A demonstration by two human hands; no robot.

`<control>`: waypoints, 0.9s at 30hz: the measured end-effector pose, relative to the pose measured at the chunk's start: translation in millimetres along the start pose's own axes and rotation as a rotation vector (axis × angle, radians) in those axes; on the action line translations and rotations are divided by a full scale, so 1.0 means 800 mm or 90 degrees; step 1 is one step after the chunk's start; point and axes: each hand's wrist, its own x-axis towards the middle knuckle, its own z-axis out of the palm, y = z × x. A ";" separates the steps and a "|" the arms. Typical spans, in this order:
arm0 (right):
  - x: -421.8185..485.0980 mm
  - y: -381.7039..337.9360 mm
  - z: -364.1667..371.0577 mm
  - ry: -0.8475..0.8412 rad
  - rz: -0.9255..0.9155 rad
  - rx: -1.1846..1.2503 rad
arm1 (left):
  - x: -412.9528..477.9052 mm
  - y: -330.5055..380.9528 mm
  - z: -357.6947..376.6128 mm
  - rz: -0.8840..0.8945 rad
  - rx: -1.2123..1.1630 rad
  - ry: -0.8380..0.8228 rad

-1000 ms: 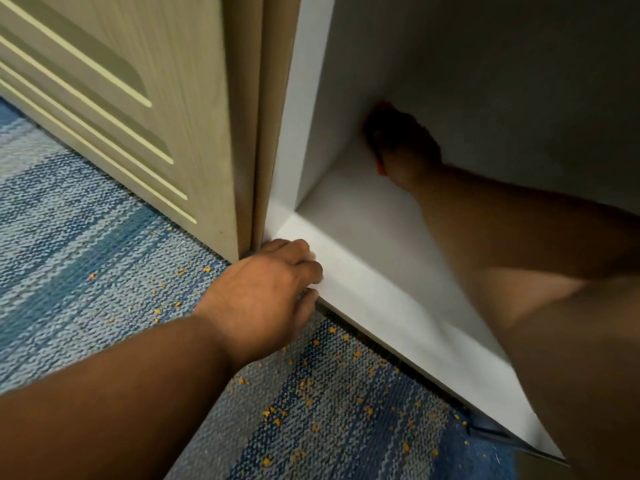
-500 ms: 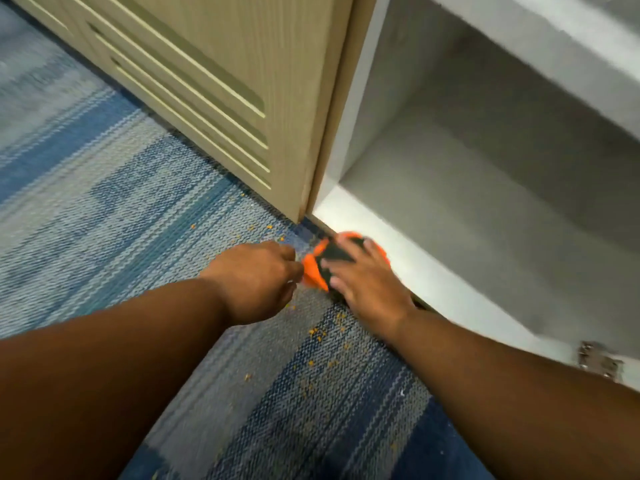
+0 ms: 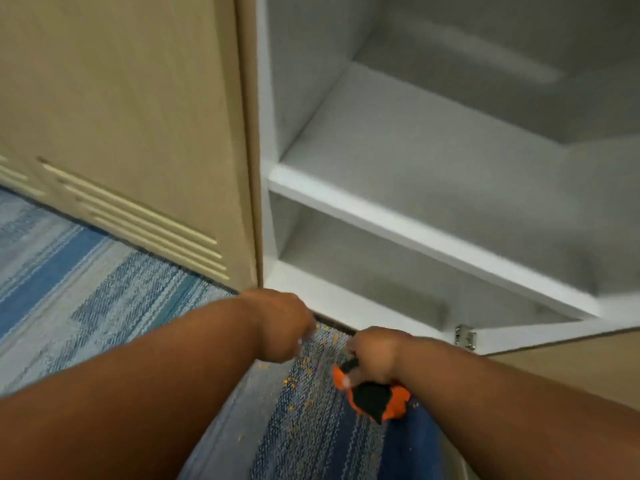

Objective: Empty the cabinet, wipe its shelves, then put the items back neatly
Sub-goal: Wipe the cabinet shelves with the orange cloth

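Orange-black cloth [image 3: 375, 401], perhaps, in right hand [image 3: 372, 355]

Soft, even indoor light across your view. Cabinet [image 3: 450, 150] interior greys toward 1 o'clock, with shade under the shelf [image 3: 415, 233]. Motion blur smears your left hand [image 3: 287, 323], your right hand [image 3: 374, 355] and the orange cloth [image 3: 391, 403] it grips. Carpet [image 3: 104, 289] weave at 8 o'clock reads sharper. Door [image 3: 138, 98] grain at 10 o'clock washes out soft.

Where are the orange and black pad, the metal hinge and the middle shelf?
orange and black pad [image 3: 372, 398], head view, on its black centre.
metal hinge [image 3: 465, 337], head view, on the middle of its plate.
middle shelf [image 3: 415, 236], head view, on its white front edge.
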 end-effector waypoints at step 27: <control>-0.132 -0.027 -0.091 0.479 0.476 0.139 | -0.016 -0.053 -0.132 -0.026 0.049 0.204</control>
